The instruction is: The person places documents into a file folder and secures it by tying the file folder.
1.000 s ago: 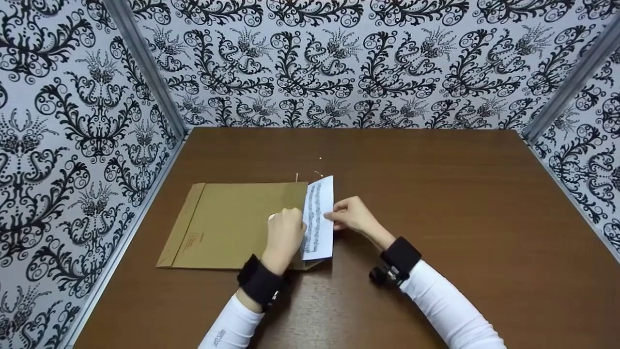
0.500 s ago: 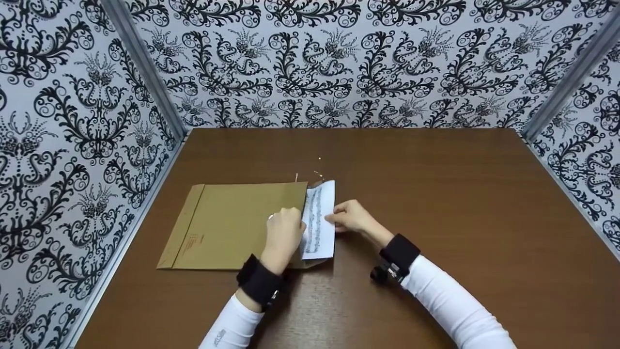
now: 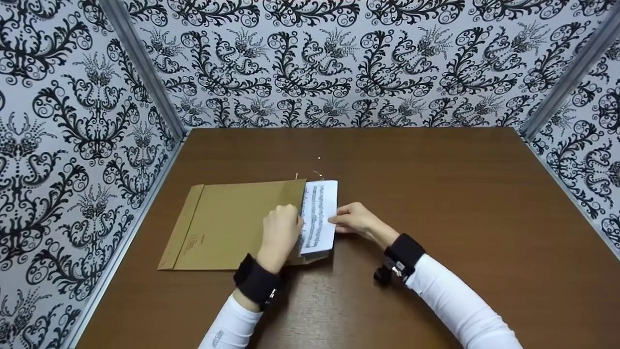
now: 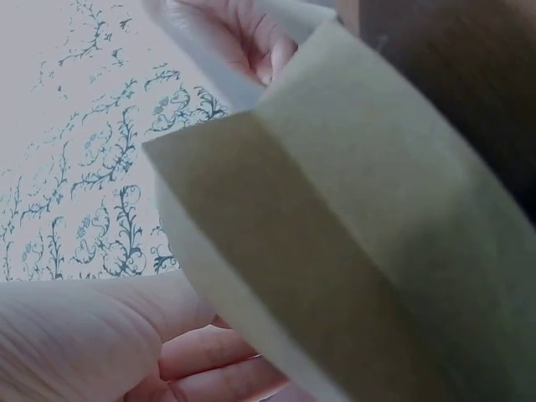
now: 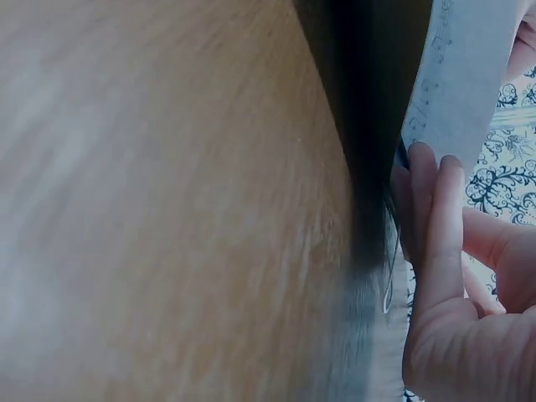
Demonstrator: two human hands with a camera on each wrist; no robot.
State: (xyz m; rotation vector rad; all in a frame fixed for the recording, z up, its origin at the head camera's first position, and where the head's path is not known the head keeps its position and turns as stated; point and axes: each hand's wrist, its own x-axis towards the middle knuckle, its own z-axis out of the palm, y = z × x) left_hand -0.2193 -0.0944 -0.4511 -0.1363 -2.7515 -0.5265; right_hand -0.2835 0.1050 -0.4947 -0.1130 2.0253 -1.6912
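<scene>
A brown kraft envelope (image 3: 237, 223) lies on the table with its opening toward the right. White paper printed with music notation (image 3: 319, 213) sticks partly out of that opening; the rest is hidden inside. My left hand (image 3: 281, 232) grips the upper panel at the mouth and holds it raised. In the left wrist view, the left fingers (image 4: 213, 360) curl behind the envelope's edge. My right hand (image 3: 358, 220) pinches the right edge of the sheet music between thumb and fingers. The right wrist view shows the right fingers (image 5: 435, 226) against the paper (image 5: 461, 92).
Thin string ends (image 3: 317, 173) show just beyond the envelope's far edge. A brown wooden table (image 3: 460, 218) extends to the right. Patterned walls (image 3: 339, 63) with grey metal posts (image 3: 145, 68) enclose the table at the back and sides.
The sheet music has shifted slightly right with my right hand, and a little more of it shows. The envelope's upper panel has risen slightly as my left hand moved a bit left.
</scene>
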